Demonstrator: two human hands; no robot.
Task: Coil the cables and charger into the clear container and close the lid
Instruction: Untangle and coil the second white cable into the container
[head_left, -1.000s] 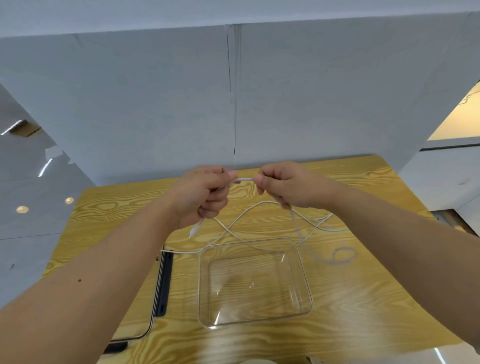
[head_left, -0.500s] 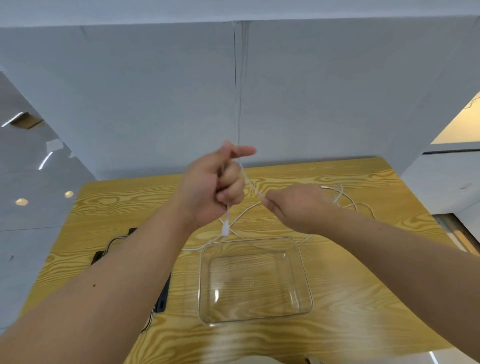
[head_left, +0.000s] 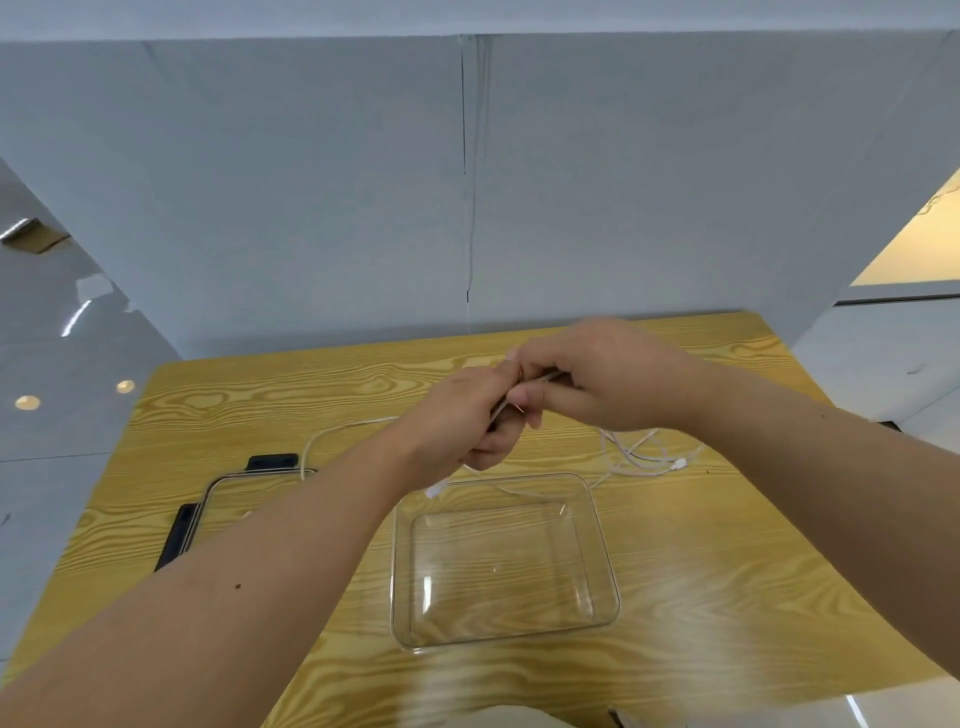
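My left hand (head_left: 467, 421) and my right hand (head_left: 597, 379) meet above the far side of the clear container (head_left: 608, 566), both gripping a thin white cable (head_left: 641, 457). One white plug end (head_left: 435, 490) dangles under my left hand, just over the container's far left rim. The rest of the cable lies in loose loops on the table to the right, with another plug (head_left: 680, 464) at its end. A second strand (head_left: 332, 431) curves left toward the clear lid (head_left: 223, 483), which lies flat with black clips. The container holds nothing. No charger shows.
The wooden table (head_left: 701, 597) ends at a grey partition wall (head_left: 363, 208) at the back. A pale object (head_left: 498, 719) peeks in at the table's near edge. Shiny floor lies to the left.
My left hand has dropped from its raised position and my right hand has come up and left to meet it. The loose cable loops now lie further right.
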